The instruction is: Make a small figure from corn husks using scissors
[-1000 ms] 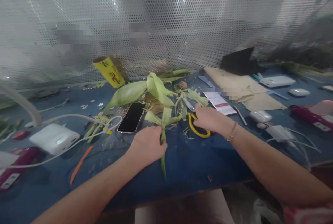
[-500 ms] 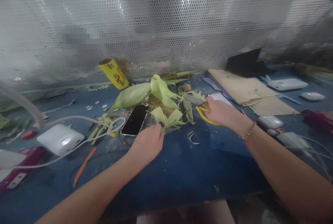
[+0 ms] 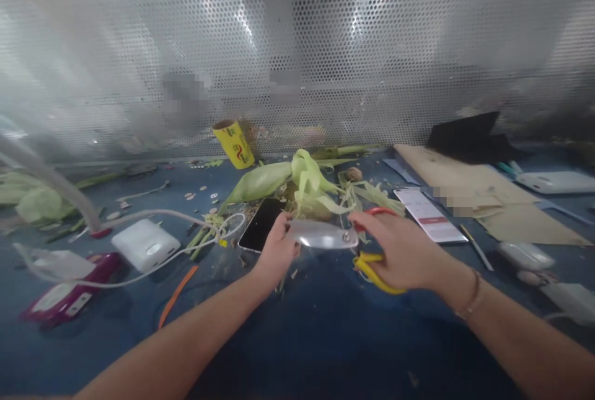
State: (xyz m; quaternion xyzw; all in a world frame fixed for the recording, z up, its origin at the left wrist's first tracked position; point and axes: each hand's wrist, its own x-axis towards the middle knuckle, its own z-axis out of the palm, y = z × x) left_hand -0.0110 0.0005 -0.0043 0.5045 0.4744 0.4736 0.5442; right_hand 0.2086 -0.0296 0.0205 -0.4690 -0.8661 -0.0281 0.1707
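My right hand [image 3: 395, 245] grips scissors [image 3: 325, 235] with one red and one yellow handle, fingers in the loops. Their metal blades point left and reach my left hand [image 3: 277, 248], whose fingers are pinched together at the tips. What lies between those fingers is hidden; thin scraps [image 3: 280, 283] show just below them. Behind the blades, pale green corn husk leaves [image 3: 307, 177] spread over the table. A dark-screened phone [image 3: 260, 226] lies beside my left hand. To the right of the husks is a phone with a lit screen [image 3: 432, 217].
A yellow cardboard tube [image 3: 236, 146] leans by the perforated metal panel [image 3: 325, 46]. At left on the blue table [image 3: 297, 338] are a white box-shaped device [image 3: 146, 244], a cable [image 3: 153, 255] and a purple object [image 3: 69, 291]. Brown cardboard [image 3: 465, 183] lies at right.
The scissors have swung toward my left hand, blades now spanning the gap between both hands. The leaf held in my left hand is no longer plainly visible. The camera view has shifted.
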